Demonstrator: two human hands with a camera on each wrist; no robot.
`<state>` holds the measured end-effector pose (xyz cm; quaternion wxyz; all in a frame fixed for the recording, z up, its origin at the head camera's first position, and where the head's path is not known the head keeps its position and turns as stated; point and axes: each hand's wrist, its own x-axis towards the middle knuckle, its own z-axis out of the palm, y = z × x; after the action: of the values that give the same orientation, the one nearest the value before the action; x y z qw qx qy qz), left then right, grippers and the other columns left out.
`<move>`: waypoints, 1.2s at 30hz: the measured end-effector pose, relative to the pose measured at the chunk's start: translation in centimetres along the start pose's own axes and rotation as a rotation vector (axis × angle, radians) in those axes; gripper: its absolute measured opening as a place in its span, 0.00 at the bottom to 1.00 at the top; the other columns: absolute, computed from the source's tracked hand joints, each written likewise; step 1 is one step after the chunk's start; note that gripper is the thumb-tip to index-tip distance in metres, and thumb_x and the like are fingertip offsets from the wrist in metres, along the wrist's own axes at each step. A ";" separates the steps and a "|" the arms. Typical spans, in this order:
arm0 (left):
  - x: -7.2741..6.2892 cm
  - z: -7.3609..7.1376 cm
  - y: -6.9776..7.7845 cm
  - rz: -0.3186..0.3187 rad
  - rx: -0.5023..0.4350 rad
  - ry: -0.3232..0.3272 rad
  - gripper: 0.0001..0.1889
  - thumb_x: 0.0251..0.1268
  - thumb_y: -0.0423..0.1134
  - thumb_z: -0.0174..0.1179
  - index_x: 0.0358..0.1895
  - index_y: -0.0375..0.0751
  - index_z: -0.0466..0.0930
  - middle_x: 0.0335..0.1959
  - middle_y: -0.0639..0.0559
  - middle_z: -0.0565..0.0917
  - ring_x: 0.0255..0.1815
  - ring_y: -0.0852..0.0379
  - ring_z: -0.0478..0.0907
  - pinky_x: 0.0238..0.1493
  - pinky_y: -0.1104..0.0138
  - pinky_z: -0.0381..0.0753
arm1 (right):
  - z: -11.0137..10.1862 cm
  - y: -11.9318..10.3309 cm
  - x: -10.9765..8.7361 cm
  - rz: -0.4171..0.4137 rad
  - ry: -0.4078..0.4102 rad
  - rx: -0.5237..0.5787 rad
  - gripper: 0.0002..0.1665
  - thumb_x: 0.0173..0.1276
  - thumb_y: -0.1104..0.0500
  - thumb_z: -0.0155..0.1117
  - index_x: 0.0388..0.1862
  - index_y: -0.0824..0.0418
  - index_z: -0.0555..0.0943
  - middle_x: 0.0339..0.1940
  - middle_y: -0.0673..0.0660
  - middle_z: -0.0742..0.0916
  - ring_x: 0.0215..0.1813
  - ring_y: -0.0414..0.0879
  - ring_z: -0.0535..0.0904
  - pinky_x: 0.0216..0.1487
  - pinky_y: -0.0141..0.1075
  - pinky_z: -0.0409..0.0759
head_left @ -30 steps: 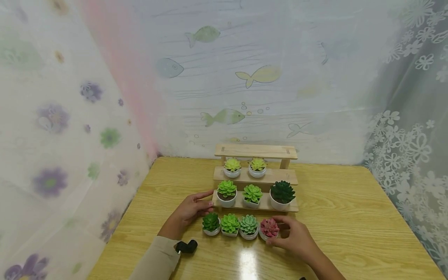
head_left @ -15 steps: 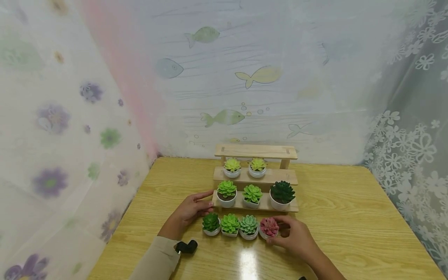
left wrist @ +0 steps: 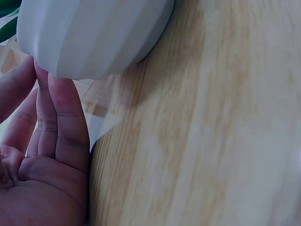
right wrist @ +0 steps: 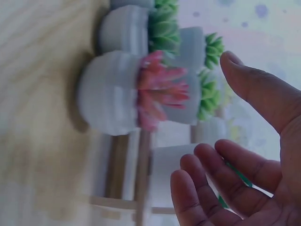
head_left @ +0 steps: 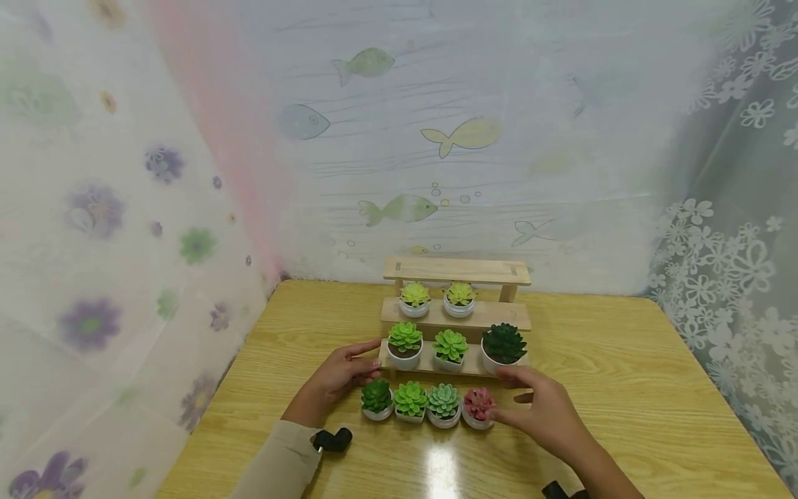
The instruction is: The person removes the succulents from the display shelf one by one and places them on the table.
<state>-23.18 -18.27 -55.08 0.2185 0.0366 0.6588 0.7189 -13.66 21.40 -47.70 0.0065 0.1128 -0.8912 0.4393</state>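
Observation:
A stepped wooden plant stand [head_left: 458, 271] carries small potted succulents on its two lower boards. My left hand [head_left: 337, 378] holds the left end of the lowest board; in the left wrist view its fingertips are hidden behind a white fluted pot [left wrist: 94, 37]. A row stands on the table in front: a dark green succulent [head_left: 377, 396], a bright green one [head_left: 410, 399], a pale green one [head_left: 444, 401] and a pink one [head_left: 479, 403] at the right end. My right hand [head_left: 539, 409] is beside the pink succulent, apart from its pot in the right wrist view, fingers loosely spread.
On the lowest board sit two bright green succulents [head_left: 405, 337] [head_left: 450, 346] and a larger dark green one [head_left: 503, 343]. Two yellow-green succulents [head_left: 414, 295] [head_left: 460, 294] stand on the middle board. Printed curtains [head_left: 399, 159] surround the wooden table [head_left: 623, 388].
My right hand has let go of the pink succulent's pot and drawn off to the right, its fingers opening. The left hand and the plants have stayed in place.

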 end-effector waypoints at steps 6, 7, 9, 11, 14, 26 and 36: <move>0.1 -0.1 0.0 -0.008 -0.012 -0.006 0.33 0.73 0.35 0.65 0.79 0.44 0.67 0.39 0.49 0.91 0.37 0.60 0.89 0.43 0.67 0.88 | -1.1 -1.6 0.5 -0.050 0.043 -0.004 0.38 0.54 0.51 0.86 0.64 0.54 0.83 0.55 0.54 0.89 0.55 0.54 0.85 0.50 0.43 0.88; 0.1 -0.1 0.0 -0.007 -0.013 -0.007 0.33 0.73 0.35 0.65 0.79 0.43 0.67 0.40 0.49 0.91 0.37 0.60 0.89 0.43 0.67 0.88 | -1.3 -1.8 0.6 -0.066 0.053 -0.007 0.38 0.54 0.51 0.86 0.63 0.54 0.83 0.54 0.53 0.89 0.54 0.53 0.86 0.49 0.43 0.88; 0.1 -0.1 -0.1 -0.005 -0.014 -0.011 0.33 0.73 0.35 0.65 0.79 0.43 0.67 0.40 0.49 0.91 0.37 0.60 0.89 0.43 0.67 0.88 | -1.7 -2.3 0.8 -0.097 0.069 -0.018 0.37 0.54 0.50 0.85 0.63 0.54 0.83 0.54 0.52 0.89 0.53 0.51 0.86 0.48 0.43 0.88; 0.1 -0.1 -0.1 -0.007 -0.012 -0.012 0.33 0.73 0.35 0.65 0.79 0.43 0.67 0.39 0.50 0.91 0.37 0.60 0.89 0.42 0.67 0.88 | -2.1 -2.8 1.0 -0.129 0.085 -0.031 0.37 0.54 0.48 0.85 0.63 0.54 0.84 0.54 0.51 0.89 0.52 0.49 0.86 0.47 0.41 0.88; 0.1 -0.1 -0.1 -0.008 -0.005 -0.012 0.33 0.73 0.35 0.65 0.79 0.44 0.67 0.39 0.50 0.91 0.37 0.60 0.89 0.43 0.67 0.88 | -2.6 -3.4 1.6 -0.164 0.106 -0.046 0.37 0.55 0.47 0.85 0.63 0.55 0.84 0.53 0.50 0.89 0.50 0.46 0.85 0.46 0.39 0.88; 0.0 0.0 -0.2 -0.016 0.002 -0.002 0.32 0.73 0.35 0.65 0.79 0.45 0.68 0.40 0.48 0.92 0.37 0.60 0.89 0.43 0.66 0.88 | -4.5 -5.1 4.6 -0.199 0.133 -0.092 0.37 0.59 0.44 0.81 0.66 0.50 0.82 0.56 0.55 0.88 0.53 0.52 0.87 0.51 0.47 0.88; 0.0 0.0 0.0 -0.011 0.017 -0.006 0.32 0.74 0.36 0.64 0.79 0.44 0.67 0.40 0.47 0.92 0.38 0.59 0.89 0.43 0.66 0.88 | -4.6 -6.4 7.5 -0.088 0.107 -0.098 0.44 0.61 0.37 0.78 0.72 0.53 0.77 0.63 0.59 0.85 0.63 0.60 0.82 0.61 0.58 0.81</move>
<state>-23.20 -18.30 -55.10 0.2242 0.0370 0.6644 0.7120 -20.08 19.81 -39.04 0.0788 0.1279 -0.9043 0.3996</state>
